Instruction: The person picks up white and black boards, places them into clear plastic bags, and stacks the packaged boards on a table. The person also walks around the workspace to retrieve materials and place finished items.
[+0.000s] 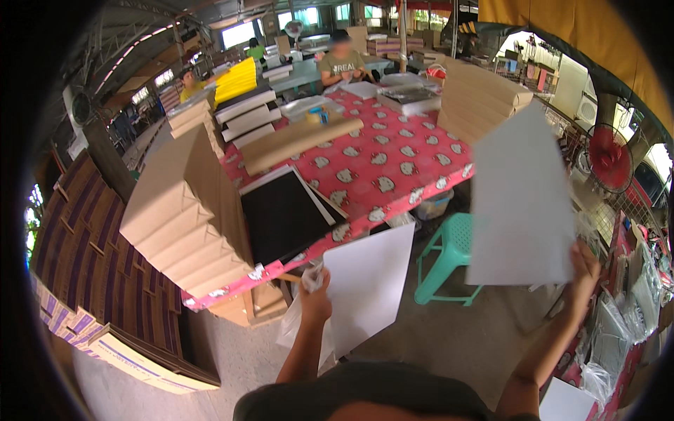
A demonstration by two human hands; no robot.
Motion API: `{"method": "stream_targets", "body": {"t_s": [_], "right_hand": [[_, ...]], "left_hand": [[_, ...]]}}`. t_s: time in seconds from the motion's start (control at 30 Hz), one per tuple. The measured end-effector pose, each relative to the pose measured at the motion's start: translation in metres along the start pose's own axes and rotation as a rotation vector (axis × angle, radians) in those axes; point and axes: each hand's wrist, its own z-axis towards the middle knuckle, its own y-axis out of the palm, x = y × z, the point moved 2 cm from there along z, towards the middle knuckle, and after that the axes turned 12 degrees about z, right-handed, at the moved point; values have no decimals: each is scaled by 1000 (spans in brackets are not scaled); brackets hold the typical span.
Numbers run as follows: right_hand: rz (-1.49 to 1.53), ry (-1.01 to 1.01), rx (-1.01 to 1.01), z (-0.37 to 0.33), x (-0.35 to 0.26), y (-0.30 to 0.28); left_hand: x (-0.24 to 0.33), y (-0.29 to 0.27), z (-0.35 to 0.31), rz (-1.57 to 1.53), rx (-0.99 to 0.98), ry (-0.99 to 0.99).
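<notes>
My left hand [316, 300] is closed on a crumpled clear plastic bag [311, 279], just off the table's near edge. A large white sheet [368, 284] stands tilted right beside that hand; whether the hand also grips it, I cannot tell. On the right, my right hand [584, 272] pinches the lower right corner of a big pale grey-white sheet [519, 203], raised upright and slightly blurred. Black sheets [284, 214] with a white one under them lie on the table close to my left hand.
The table wears a pink patterned cloth [379, 158]. Brown paper-wrapped stacks [186, 210] line its left side, another brown stack [481, 102] its far right corner. A green stool [449, 252], a red fan [609, 158] and plastic-wrapped sheets [618, 316] stand nearby. A person [342, 64] sits opposite.
</notes>
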Motion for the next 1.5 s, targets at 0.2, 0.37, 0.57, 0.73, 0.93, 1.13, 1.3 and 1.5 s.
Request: {"method": "stream_targets", "body": {"t_s": [0.2, 0.37, 0.57, 0.73, 0.93, 1.13, 1.3, 1.5], "right_hand": [[629, 295, -307, 43, 105, 219], [770, 589, -475, 5, 184, 400], [715, 961, -662, -85, 240, 536], [-253, 532, -1071, -91, 233, 532], [-48, 285, -951, -86, 220, 386], [48, 344, -551, -123, 179, 206], [-141, 92, -624, -140, 51, 137], [-166, 370, -579, -175, 26, 45]], "left_hand": [[43, -115, 19, 468, 16, 119], [81, -167, 24, 355, 140, 6], [95, -205, 27, 543, 207, 56], [82, -201, 39, 540, 118, -32], [65, -154, 67, 488, -158, 10], [44, -54, 81, 521, -613, 240], [29, 66, 32, 399, -1157, 125], [37, 180, -85, 54, -1624, -155]]}}
